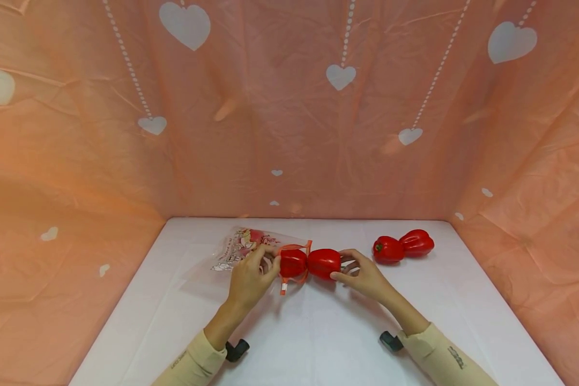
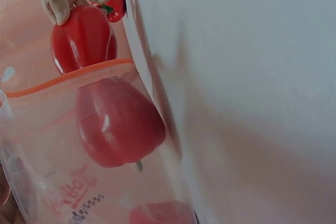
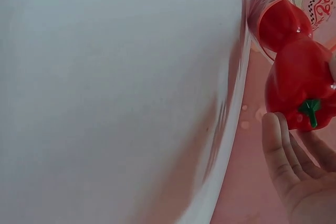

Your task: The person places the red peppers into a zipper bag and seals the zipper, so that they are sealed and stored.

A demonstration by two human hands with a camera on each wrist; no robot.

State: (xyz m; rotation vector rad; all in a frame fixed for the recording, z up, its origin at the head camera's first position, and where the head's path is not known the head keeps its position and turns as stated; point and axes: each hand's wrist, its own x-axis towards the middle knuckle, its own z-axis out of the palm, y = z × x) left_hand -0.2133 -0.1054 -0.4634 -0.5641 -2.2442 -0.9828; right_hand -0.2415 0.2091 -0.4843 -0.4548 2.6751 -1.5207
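Observation:
A clear printed bag (image 1: 241, 244) with an orange-edged mouth lies on its side, opening to the right. Two red bell peppers (image 1: 325, 264) are lined up end to end at that mouth. In the left wrist view, one bell pepper (image 2: 121, 124) is inside the clear plastic and the other (image 2: 86, 38) sticks out past the orange rim. My left hand (image 1: 251, 276) pinches the bag near its mouth. Fingers of my right hand (image 1: 364, 274) hold the outer pepper at its green-stemmed end, which shows in the right wrist view. Deeper in the bag, another red shape (image 2: 163, 213) shows.
Two more red bell peppers (image 1: 388, 250) lie end to end at the back right of the white table (image 1: 294, 343). An orange cloth with white hearts (image 1: 340, 78) hangs behind and along both sides. Dark wrist devices (image 1: 391, 341) sit at both cuffs.

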